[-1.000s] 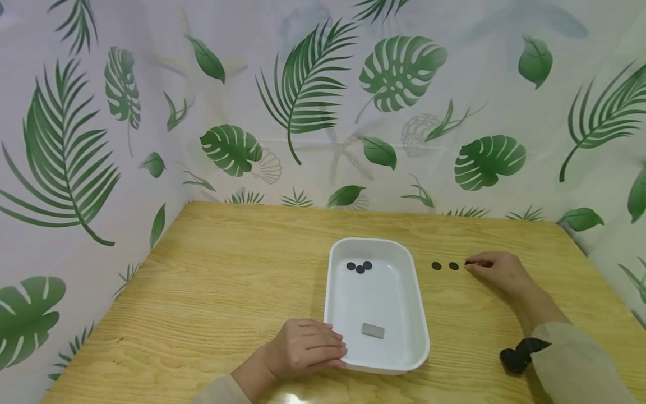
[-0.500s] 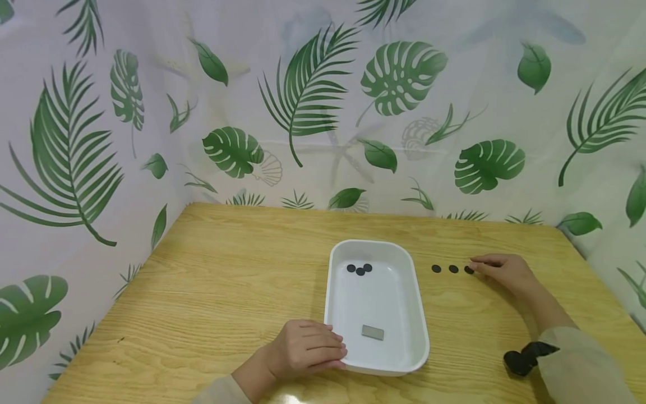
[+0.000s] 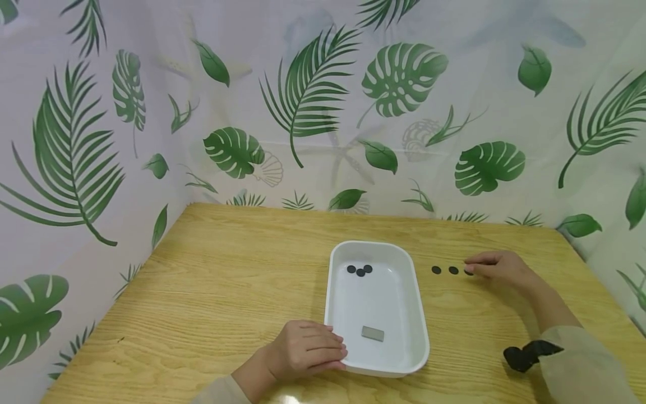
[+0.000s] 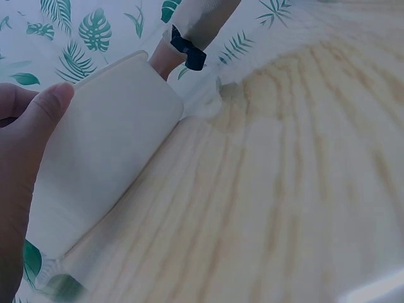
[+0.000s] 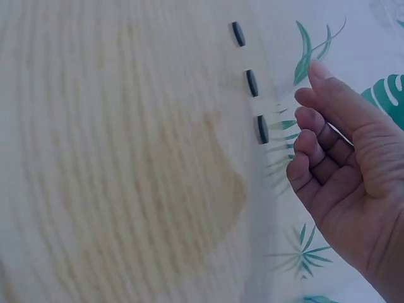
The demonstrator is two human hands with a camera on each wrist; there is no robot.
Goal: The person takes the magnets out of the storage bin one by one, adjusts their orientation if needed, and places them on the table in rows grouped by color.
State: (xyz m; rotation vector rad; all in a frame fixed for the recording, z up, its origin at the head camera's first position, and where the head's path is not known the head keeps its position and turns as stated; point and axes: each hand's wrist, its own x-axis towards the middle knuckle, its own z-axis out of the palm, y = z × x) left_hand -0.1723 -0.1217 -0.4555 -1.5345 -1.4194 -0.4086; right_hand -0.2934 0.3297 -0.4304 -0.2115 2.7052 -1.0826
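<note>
My left hand (image 3: 310, 348) holds the near left corner of a white tray (image 3: 421, 314), fingers over the rim; the thumb (image 4: 53, 104) shows against the rim in the left wrist view. My right hand (image 3: 510, 272) hovers by the last of three small black discs lying in a row on the table. In the head view its fingertips partly cover that right-hand disc (image 3: 469, 272). The right wrist view shows the same hand with loosely bent fingers, nothing between them, apart from the nearest disc (image 5: 262, 129). The other two are the middle disc (image 3: 453, 270) and the left disc (image 3: 436, 270).
Inside the tray, three more black discs (image 3: 360, 272) lie close together at the far end. A small grey rectangular block (image 3: 372, 333) lies toward its near end. A leaf-printed curtain (image 3: 303, 112) stands behind the wooden table (image 3: 227, 269). A black strap (image 3: 530, 354) circles the right wrist.
My right fingers have let go of the third disc, which now lies on the table in line with the other two. My left hand and the tray stay put.
</note>
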